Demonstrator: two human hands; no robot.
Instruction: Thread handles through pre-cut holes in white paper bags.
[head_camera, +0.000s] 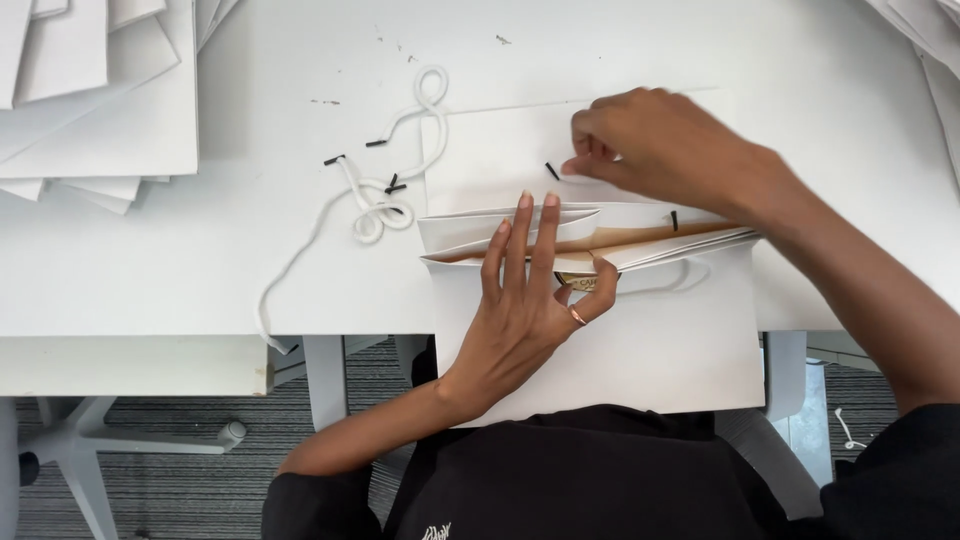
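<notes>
At the near edge of the white table (150, 280), a white paper bag (640, 350) is laid flat with its lower part overhanging toward the person, its mouth spread apart. The left hand (525, 310) is pressed flat on the bag with fingers extended and open, while the right hand (660, 145) is pinched closed on a black-tipped cord end (552, 171) above the far panel. Loose white cords (375, 205) are seen just left of the bag, and white sheets (90, 90) are stacked at the far left corner.
</notes>
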